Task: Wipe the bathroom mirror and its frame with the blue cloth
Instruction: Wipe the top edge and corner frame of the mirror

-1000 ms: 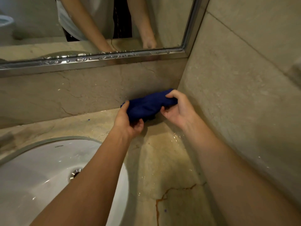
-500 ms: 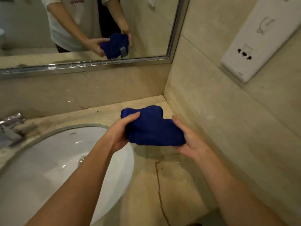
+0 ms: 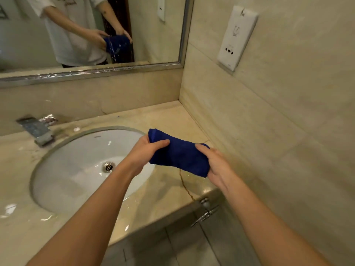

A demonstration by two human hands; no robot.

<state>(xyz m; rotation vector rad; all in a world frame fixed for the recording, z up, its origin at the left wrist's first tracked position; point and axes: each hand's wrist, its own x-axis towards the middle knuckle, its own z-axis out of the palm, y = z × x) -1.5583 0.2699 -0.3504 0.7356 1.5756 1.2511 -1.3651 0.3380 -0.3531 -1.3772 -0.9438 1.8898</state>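
Note:
A bunched blue cloth (image 3: 178, 155) is held above the right side of the counter, between both hands. My left hand (image 3: 146, 152) grips its left end and my right hand (image 3: 215, 166) grips its right end. The bathroom mirror (image 3: 153, 35) hangs on the back wall at the upper left, with a silver frame (image 3: 96, 72) along its bottom and right edge. Both hands are well below and in front of it. The mirror reflects a person holding the cloth.
A white oval sink (image 3: 80, 169) is set in the wet beige marble counter (image 3: 169, 120), with a chrome tap (image 3: 36, 131) at the back left. A white socket panel (image 3: 236, 37) is on the right wall. A small chrome valve (image 3: 206, 213) sticks out under the counter's front edge.
Both hands lifted the cloth from the back corner of the counter and drew it toward me. The view rose and pulled back, showing more mirror and the sink.

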